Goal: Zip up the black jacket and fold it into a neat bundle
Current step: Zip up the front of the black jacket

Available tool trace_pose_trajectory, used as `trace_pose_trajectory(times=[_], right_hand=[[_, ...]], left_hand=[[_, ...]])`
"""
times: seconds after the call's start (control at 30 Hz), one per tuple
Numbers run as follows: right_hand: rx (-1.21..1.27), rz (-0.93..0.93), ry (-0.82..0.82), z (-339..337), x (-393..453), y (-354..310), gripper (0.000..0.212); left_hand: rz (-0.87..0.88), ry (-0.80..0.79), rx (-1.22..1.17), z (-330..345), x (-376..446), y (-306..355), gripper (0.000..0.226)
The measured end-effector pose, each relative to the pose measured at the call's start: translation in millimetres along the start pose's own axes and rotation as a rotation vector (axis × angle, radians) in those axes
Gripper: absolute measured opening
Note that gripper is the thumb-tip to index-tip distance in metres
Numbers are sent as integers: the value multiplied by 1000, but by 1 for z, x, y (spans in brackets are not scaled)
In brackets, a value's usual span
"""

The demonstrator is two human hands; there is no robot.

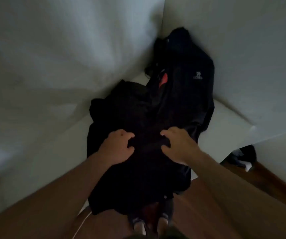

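Black jacket (156, 118) gripped by both hands at the centre of the frame.

The jacket is spread over a white surface (225, 121), running from the upper right down to the lower middle, a small logo (198, 75) seen on its upper part. Fabric is bunched between curled fingers and thumb of the left hand (118, 145) and of the right hand (178, 144). Wooden floor (207, 213) is seen below.

black jacket (156, 118) spread across a white couch (225, 121), hem hanging toward the wooden floor (199, 213); left hand (119, 145) and right hand (176, 144) grip its fabric.
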State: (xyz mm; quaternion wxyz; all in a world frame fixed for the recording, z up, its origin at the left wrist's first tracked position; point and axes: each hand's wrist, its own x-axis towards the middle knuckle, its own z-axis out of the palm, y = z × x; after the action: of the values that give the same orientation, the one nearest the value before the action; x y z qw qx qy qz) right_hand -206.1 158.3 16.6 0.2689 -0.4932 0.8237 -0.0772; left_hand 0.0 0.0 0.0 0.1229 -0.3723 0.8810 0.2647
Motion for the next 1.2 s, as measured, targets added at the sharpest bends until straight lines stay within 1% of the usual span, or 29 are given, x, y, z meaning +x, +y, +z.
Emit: trace_pose_trajectory(times=[0.07, 0.13, 0.23, 0.33, 0.4, 0.47, 0.53, 0.57, 0.6, 0.67, 0.73, 0.8, 0.87, 0.9, 0.97, 1.03, 1.13, 1.17, 1.2], right_hand=[[-4, 10, -111, 24, 1, 4, 67], [-13, 16, -202, 49, -6, 10, 71], [-21, 34, -153, 62, -8, 15, 70], [44, 46, 17, 64, -17, 3, 53], [170, 5, 146, 62, -29, -10, 35], [317, 17, 152, 54, -45, -24, 23], [504, 75, 89, 50, -61, -31, 21], [633, 116, 51, 49, -68, -33, 23], [763, 171, 26, 48, -74, -33, 26], [931, 299, 51, 47, -80, -30, 26], [929, 368, 84, 41, -85, -24, 25], [896, 367, 66, 35, -89, -20, 34], [938, 373, 34, 31, -91, -16, 48], [958, 375, 16, 29, -91, -15, 49], [1015, 371, -29, 27, -92, -11, 39], [1098, 383, -69, 27, -92, -7, 31], [1287, 456, -133, 31, -95, -3, 29], [1375, 485, -150, 32, -96, -3, 28], [1451, 502, -156, 32, -98, -2, 28]], left_hand=[[-61, -83, -25, 23, 5, -2, 70], [-153, -103, -51, 43, 0, -6, 72], [-249, -87, -242, 46, -5, -13, 62], [-244, -160, -562, 35, -22, -6, 32], [-210, -152, -734, 27, -35, 8, 23], [-192, -120, -866, 21, -43, 27, 19], [-202, -115, -992, 19, -46, 50, 22], [-203, -131, -1042, 19, -47, 60, 29], [-193, -173, -1089, 20, -48, 71, 37], [-170, -292, -1218, 21, -50, 89, 39], [-164, -379, -1242, 17, -51, 105, 35], [-152, -410, -1145, 20, -51, 113, 25], [-116, -384, -1020, 26, -51, 114, 15], [-114, -359, -980, 30, -52, 112, 12], [-148, -300, -957, 35, -55, 108, 9], [-200, -280, -1010, 35, -60, 107, 12], [-342, -273, -1192, 41, -65, 110, 39], [-391, -267, -1255, 45, -65, 111, 39], [-433, -275, -1329, 48, -65, 112, 33]])
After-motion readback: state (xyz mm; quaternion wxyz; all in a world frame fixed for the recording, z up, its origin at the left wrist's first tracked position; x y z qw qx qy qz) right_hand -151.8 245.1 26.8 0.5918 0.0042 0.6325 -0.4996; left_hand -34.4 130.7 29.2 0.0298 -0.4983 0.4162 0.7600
